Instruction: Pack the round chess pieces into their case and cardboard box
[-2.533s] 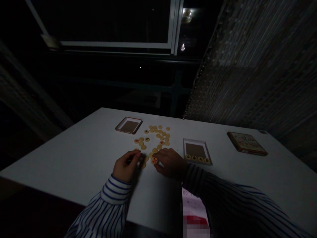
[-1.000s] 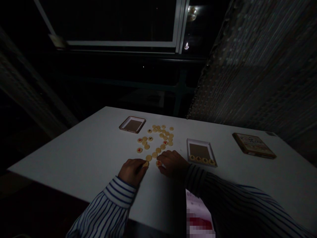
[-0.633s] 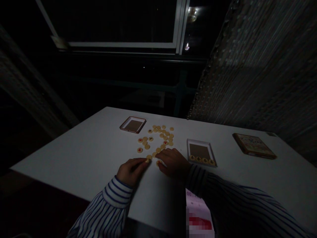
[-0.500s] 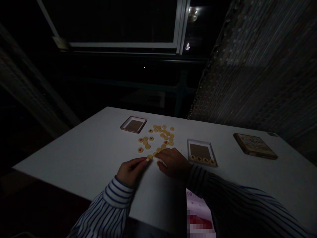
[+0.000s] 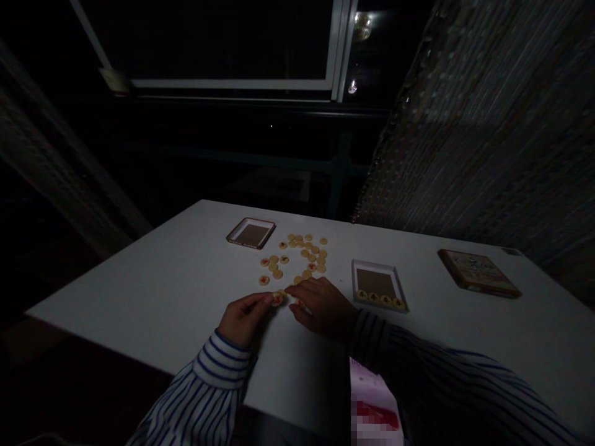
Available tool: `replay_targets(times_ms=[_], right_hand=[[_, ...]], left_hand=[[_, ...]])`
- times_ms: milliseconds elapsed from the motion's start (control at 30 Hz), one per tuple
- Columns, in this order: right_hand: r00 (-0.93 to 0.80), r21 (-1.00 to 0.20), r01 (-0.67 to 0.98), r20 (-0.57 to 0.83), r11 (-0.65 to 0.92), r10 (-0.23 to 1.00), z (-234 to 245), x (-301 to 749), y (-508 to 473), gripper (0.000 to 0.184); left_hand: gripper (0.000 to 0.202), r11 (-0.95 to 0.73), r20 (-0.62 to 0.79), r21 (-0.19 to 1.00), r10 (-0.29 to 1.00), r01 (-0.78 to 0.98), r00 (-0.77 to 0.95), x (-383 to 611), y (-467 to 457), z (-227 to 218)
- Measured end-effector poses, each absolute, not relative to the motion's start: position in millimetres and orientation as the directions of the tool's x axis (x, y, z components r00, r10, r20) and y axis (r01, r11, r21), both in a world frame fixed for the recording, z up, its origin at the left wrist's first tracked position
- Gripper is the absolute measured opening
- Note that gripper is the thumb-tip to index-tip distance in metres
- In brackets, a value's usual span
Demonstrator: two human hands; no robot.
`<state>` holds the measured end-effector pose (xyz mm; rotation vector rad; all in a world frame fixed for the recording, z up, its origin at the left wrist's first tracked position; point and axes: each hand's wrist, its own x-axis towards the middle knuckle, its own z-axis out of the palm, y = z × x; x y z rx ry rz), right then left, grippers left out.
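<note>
Between the thumb and fingertips of my left hand (image 5: 244, 317) is a xiangqi piece (image 5: 277, 300), tilted so that its red character shows. My right hand (image 5: 323, 305) lies low over the table, thumb and fingers apart. Its index fingertip reaches a plain-side-up piece (image 5: 282, 292) just behind the held one. Partly under this hand is another red-marked piece (image 5: 300, 304). Beyond both hands lie several loose pieces (image 5: 315, 250), most with blank backs up, a few showing red or black characters.
An open box half (image 5: 402, 287) to the right holds several black-marked pieces in a row. Another shallow box half (image 5: 251, 233) sits at the back left. A closed flat box (image 5: 478, 272) lies far right on the white table (image 5: 153, 291). A lit phone screen (image 5: 374, 390) shows near the front edge.
The piece in my left hand has turned from edge-on to show its red face. My right index fingertip has shifted slightly left, and its thumb has moved left off the red-marked piece.
</note>
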<state>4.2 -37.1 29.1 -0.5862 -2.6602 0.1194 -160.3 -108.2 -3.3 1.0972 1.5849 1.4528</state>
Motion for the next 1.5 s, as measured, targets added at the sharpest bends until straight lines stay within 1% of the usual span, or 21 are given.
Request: replay_targets(times_ms=[233, 433, 533, 700, 800, 900, 1033, 1200, 1400, 1500], right_hand=[[-0.83, -0.187, 0.355, 0.387, 0.916, 0.4, 32, 1, -40, 0.028], [-0.832, -0.204, 0.324, 0.404, 0.924, 0.381, 31, 0, -41, 0.023], [-0.833, -0.197, 0.32, 0.407, 0.927, 0.374, 29, 0, -40, 0.023], [-0.838, -0.187, 0.323, 0.399, 0.928, 0.372, 29, -1, -39, 0.022], [-0.837, -0.188, 0.324, 0.4, 0.927, 0.373, 29, 0, -39, 0.022], [-0.839, -0.183, 0.328, 0.394, 0.927, 0.375, 28, 1, -39, 0.022], [-0.851, -0.166, 0.337, 0.367, 0.927, 0.375, 27, 2, -40, 0.022], [-0.846, -0.154, 0.354, 0.368, 0.922, 0.386, 26, 5, -37, 0.027], [-0.818, -0.149, 0.43, 0.353, 0.891, 0.454, 28, 17, -25, 0.032], [-0.806, -0.149, 0.459, 0.346, 0.876, 0.481, 29, 24, -20, 0.031]], left_hand=[[0.029, -0.004, 0.017, 0.999, 0.924, 0.036, -0.383, -156, -108, -4], [0.025, -0.018, 0.003, 0.999, 0.933, -0.04, -0.36, -150, -108, -5], [0.026, -0.008, -0.006, 0.999, 0.934, -0.039, -0.357, -149, -109, -3], [0.03, 0.012, -0.001, 0.999, 0.943, 0.031, -0.334, -152, -110, -2], [0.032, 0.018, -0.017, 1.0, 0.955, 0.0, -0.295, -154, -110, -3], [0.033, -0.005, -0.004, 0.999, 0.957, -0.032, -0.291, -153, -110, -5], [0.03, -0.011, 0.017, 1.0, 0.955, 0.022, -0.295, -151, -110, -4], [0.023, -0.017, 0.046, 0.995, 0.955, 0.101, -0.294, -154, -110, -4], [0.027, 0.067, 0.021, 0.969, 0.936, 0.238, -0.35, -163, -107, -12], [0.028, 0.13, -0.017, 0.933, 0.947, 0.337, -0.32, -167, -106, -13]])
